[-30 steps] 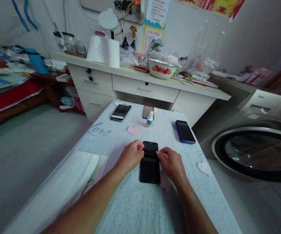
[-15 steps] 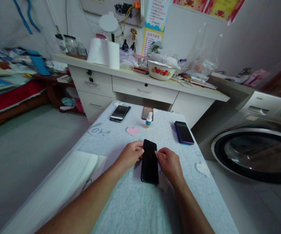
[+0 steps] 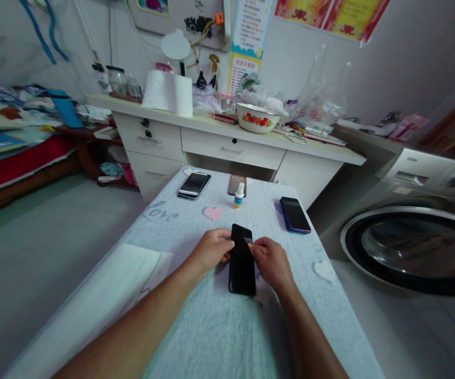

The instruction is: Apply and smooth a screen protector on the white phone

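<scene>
A black phone [image 3: 242, 266] is held lengthwise between my two hands over the cloth-covered table [image 3: 211, 326]. My left hand [image 3: 212, 248] grips its upper left edge, thumb at the rim of the screen. On the opposite edge my right hand [image 3: 270, 258] is closed, fingertips pressed against the phone's upper right side. Beyond the phone stands a small white spray bottle [image 3: 239, 197] with a blue and yellow label, in front of a gold-brown phone [image 3: 237, 184]. The undersides of my fingers are hidden.
Stacked phones lie at the table's back left [image 3: 194, 183] and right [image 3: 295, 215]. Folded white cloth or paper [image 3: 93, 300] covers the left side. Behind is a white desk [image 3: 231, 145] with a flowered bowl [image 3: 259, 118]; a washing machine [image 3: 417, 184] stands at right.
The camera view has shifted slightly. Both hands keep nearly the same hold on the black phone, with the right hand a touch closer to its upper edge.
</scene>
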`<state>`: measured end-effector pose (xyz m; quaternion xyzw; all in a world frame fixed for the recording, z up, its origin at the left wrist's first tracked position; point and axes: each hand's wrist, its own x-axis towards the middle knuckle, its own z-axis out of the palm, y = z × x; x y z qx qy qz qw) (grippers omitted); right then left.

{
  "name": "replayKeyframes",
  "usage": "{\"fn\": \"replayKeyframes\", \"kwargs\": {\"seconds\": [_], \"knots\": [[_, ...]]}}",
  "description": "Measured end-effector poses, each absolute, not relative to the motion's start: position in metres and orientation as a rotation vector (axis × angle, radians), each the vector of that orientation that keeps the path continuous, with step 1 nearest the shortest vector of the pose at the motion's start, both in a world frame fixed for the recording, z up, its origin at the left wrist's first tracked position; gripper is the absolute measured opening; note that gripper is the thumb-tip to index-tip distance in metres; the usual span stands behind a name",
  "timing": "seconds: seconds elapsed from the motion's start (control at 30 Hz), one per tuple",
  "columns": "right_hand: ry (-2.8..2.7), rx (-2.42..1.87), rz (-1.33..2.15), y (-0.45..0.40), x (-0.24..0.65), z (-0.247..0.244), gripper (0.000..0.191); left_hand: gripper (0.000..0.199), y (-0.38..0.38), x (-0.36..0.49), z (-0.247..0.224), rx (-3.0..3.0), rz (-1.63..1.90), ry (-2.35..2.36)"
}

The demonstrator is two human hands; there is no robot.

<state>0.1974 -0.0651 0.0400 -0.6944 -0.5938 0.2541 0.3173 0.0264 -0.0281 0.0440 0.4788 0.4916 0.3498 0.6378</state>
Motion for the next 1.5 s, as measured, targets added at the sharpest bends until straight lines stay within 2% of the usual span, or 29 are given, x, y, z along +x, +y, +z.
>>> {"fn": "replayKeyframes", "kwargs": {"seconds": [0.43, 0.67, 1.07, 1.33, 1.5], "knots": [[-1.332, -1.634, 0.807, -0.062, 0.209, 0.041, 0.028, 0.032, -0.028, 0.038, 0.053, 0.985, 0.862, 1.116], [-1.306, -1.621, 0.788, -0.066, 0.226, 0.052, 0.029, 0.024, -0.037, 0.057, 0.061, 0.956, 0.872, 1.069], [-1.163, -1.789, 0.603, -0.089, 0.304, 0.045, 0.036, 0.015, -0.049, 0.152, 0.055, 0.905, 0.782, 1.073], [-1.137, -2.0, 0.372, -0.095, 0.339, 0.036, 0.036, 0.018, -0.052, 0.203, 0.038, 0.981, 0.735, 1.158], [-1.139, -2.123, 0.285, -0.097, 0.347, 0.032, 0.03, 0.025, -0.047, 0.217, 0.025, 1.287, 0.652, 1.254]]}}
